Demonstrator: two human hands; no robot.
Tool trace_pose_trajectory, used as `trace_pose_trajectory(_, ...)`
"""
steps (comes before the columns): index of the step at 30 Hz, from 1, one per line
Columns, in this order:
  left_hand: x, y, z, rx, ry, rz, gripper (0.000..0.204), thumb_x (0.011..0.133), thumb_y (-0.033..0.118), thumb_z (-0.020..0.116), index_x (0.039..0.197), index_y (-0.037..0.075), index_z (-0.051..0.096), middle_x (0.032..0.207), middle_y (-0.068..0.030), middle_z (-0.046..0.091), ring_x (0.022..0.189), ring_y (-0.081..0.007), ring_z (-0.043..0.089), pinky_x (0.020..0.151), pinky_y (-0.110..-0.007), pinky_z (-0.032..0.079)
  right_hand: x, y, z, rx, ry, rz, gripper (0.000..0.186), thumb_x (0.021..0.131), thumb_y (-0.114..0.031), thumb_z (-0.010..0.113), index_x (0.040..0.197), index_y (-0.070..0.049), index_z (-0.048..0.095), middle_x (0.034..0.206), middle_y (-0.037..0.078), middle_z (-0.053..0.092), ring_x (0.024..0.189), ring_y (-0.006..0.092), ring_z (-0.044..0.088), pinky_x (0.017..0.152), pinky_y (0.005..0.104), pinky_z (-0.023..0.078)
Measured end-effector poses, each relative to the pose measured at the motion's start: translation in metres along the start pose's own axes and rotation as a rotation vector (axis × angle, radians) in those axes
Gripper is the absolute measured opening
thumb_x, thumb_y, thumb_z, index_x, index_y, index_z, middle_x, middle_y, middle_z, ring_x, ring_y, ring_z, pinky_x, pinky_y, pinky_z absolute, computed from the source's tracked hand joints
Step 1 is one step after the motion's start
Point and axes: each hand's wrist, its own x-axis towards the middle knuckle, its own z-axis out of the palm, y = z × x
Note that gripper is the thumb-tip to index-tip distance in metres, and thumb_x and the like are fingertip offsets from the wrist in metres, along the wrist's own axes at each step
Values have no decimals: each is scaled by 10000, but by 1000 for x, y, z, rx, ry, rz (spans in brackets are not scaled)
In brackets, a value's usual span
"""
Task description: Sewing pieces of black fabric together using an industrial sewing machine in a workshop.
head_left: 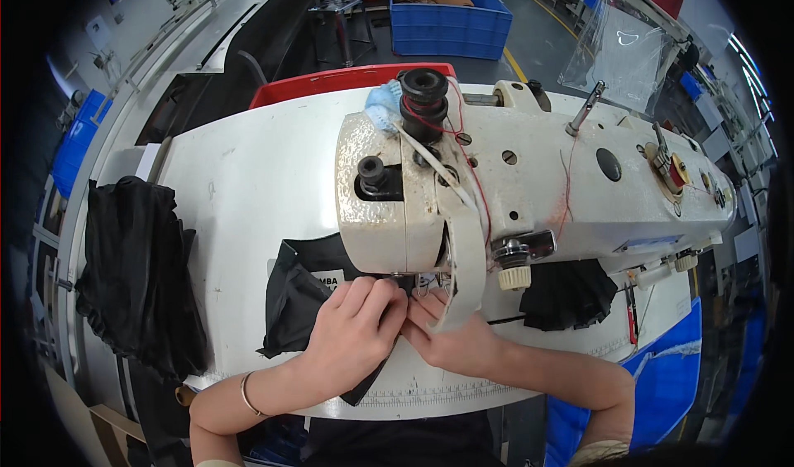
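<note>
A white industrial sewing machine (463,210) stands in front of me. Under its needle end lies a piece of black fabric (289,301) with a white printed label (329,280), spread to the left and toward me. My left hand (356,326) is closed, pinching the fabric's edge close to the presser foot. Beside it, nearly touching, my right hand (442,330) also has its fingers bent onto the cloth. A curved pale guard (467,268) partly covers the right fingers, and the needle's tip is hidden by the hands.
A stack of black fabric pieces (136,268) hangs over the table's left side. More gathered black cloth (569,295) lies under the machine arm, near red-handled snips (632,314). A red bin (331,80) sits behind the table; a blue crate (451,24) stands farther back.
</note>
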Motion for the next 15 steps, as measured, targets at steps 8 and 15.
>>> trace_pose_trajectory(8,-5,-48,3,-642,14,-350,239,728,-110,523,902,-1,646,834,-182,642,752,-358,626,676,-363,504,-36,5,14,128,-25,21,191,632,-150,609,790,-43,614,904,66,578,812,193,587,778,347,467)
trace_pose_trajectory(15,-14,-17,10,-74,-64,159,273,646,41,639,914,19,684,960,-88,640,886,-240,613,749,-365,502,-26,3,-14,48,-111,-13,200,693,-90,572,880,-32,614,919,79,595,886,234,593,864,380,457)
